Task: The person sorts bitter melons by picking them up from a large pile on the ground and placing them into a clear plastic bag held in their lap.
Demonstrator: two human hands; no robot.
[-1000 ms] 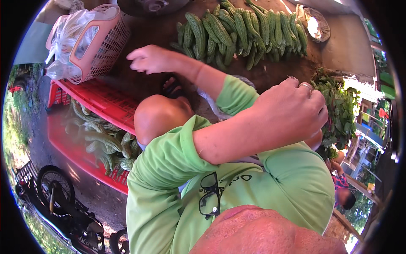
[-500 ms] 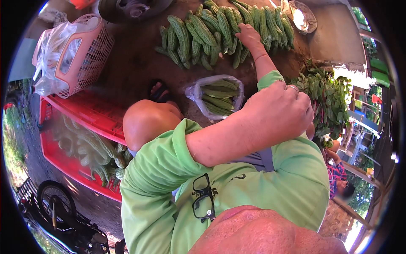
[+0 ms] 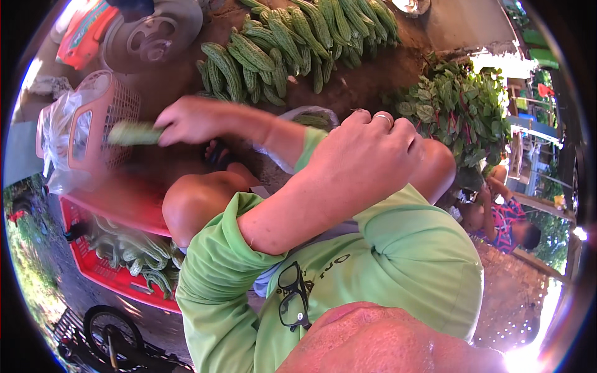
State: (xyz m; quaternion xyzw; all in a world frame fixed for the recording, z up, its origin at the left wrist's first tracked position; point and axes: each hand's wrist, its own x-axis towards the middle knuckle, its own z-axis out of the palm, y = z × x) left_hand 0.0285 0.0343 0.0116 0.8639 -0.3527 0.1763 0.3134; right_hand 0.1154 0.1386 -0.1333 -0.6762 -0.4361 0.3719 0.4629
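My right hand (image 3: pixel 189 121) is closed round one end of a green bitter gourd (image 3: pixel 134 134), blurred by motion. It holds the gourd out at the left, above the rim of the red crate (image 3: pixel 118 214) and in front of the pink basket (image 3: pixel 118 93). The right forearm passes beneath my left one. My left hand (image 3: pixel 379 146), with a ring on one finger, is curled in over the middle; its palm side is hidden. A heap of bitter gourds (image 3: pixel 298 37) lies on the ground ahead. A clear plastic bag (image 3: pixel 323 115) holding long green gourds is partly covered by my arms.
Bagged gourds (image 3: pixel 134 245) lie inside the red crate. Leafy greens with reddish stems (image 3: pixel 460 105) are heaped at the right, with another person (image 3: pixel 504 224) near them. A round metal pan (image 3: pixel 155 40) and an orange object (image 3: pixel 84 34) are at the far left; a motorcycle (image 3: pixel 112 336) stands lower left.
My right hand has left the heap and swung left with a bitter gourd in it. My left hand has shifted a little left, still curled. The whole view has turned slightly.
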